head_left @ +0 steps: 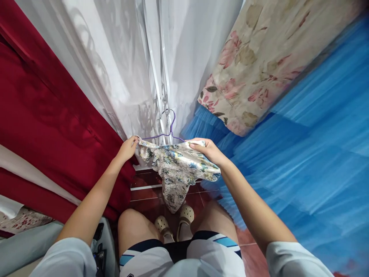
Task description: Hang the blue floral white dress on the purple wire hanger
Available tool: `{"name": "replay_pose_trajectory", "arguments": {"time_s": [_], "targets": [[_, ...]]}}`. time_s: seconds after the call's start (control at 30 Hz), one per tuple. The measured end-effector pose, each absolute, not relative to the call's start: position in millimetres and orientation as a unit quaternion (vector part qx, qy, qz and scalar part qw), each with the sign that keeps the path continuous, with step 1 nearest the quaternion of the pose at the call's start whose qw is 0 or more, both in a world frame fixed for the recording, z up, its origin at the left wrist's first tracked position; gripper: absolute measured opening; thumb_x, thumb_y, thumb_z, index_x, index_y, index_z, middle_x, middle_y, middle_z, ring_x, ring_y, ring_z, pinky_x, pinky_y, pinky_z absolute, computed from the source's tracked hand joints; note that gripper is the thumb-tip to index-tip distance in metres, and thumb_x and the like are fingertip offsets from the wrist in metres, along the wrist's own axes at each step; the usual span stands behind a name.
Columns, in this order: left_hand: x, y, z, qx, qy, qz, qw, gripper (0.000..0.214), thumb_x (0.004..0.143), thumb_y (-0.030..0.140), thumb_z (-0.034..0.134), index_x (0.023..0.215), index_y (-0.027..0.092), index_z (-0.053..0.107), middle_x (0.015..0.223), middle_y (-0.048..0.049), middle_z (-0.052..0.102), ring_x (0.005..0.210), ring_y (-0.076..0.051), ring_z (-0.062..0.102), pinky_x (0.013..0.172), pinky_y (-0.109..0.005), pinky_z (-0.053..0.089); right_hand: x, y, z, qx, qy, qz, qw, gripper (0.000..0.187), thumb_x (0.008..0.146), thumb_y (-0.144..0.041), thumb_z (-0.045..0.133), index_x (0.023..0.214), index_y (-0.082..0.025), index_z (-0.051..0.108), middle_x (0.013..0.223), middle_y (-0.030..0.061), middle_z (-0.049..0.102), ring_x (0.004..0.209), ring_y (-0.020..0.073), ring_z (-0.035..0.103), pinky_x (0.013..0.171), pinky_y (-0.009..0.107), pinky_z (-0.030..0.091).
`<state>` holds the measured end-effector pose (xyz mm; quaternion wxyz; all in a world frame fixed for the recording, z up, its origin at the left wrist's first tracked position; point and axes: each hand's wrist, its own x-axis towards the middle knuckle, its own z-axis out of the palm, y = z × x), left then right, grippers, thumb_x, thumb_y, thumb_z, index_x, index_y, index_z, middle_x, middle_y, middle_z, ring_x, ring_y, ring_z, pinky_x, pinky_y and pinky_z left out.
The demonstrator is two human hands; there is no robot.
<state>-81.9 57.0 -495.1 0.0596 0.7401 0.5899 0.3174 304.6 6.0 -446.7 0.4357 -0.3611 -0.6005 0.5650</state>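
Observation:
A floral-print garment (pixel 178 169), pale with blue, yellow and green patterns, hangs over a purple wire hanger (pixel 172 129). My left hand (pixel 128 148) pinches the garment's upper left corner. On the other side, my right hand (pixel 208 149) grips its upper right end, thumb on top of the cloth. Between the two hands the top edge is stretched nearly level, and the rest droops to a point above the floor. The hanger's hook shows above the cloth, against white fabric; its lower part is hidden.
Red cloth (pixel 57 115) hangs at left, white curtains (pixel 196 46) behind, and blue tulle (pixel 302 173) at right below a floral cloth (pixel 245 69). White straps (pixel 154 69) hang centrally. Beige clogs (pixel 186 214) rest on red tiles (pixel 147 194). A grey container (pixel 108 238) stands at lower left.

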Motion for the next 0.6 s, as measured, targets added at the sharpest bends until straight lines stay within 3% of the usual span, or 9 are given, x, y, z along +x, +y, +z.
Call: {"name": "replay_pose_trajectory", "arguments": {"time_s": [0.13,0.33,0.6], "targets": [[-83,42,-510,0.731,0.61,0.3,0.062,0.016,0.09,0.03,0.046,0.101,0.022,0.054,0.101,-0.0084,0.069,0.086,-0.024,0.065,0.08,-0.034,0.048,304,3,-444,-0.36,-0.615,0.544,0.443,0.041,0.073,-0.044,0.079,0.103,-0.017,0.076,0.09,0.0045,0.076,0.074,0.0183,0.066,0.068,0.028,0.049],[-76,23,-522,0.735,0.607,0.297,0.05,0.064,0.077,0.015,0.057,0.137,0.018,0.033,0.126,-0.016,0.062,0.113,-0.029,0.062,0.092,-0.038,0.047,300,0,-447,-0.357,-0.613,0.538,0.455,0.037,0.074,-0.042,0.078,0.101,-0.018,0.076,0.088,0.0036,0.075,0.072,0.0167,0.065,0.066,0.027,0.047],[-72,42,-506,0.712,0.636,0.297,0.006,0.042,0.082,0.013,0.048,0.124,0.018,0.048,0.107,-0.0144,0.07,0.099,-0.03,0.067,0.083,-0.036,0.049,294,-5,-448,-0.366,-0.608,0.528,0.468,0.039,0.074,-0.043,0.078,0.103,-0.018,0.076,0.087,0.0042,0.075,0.071,0.0177,0.064,0.064,0.028,0.047]]}}
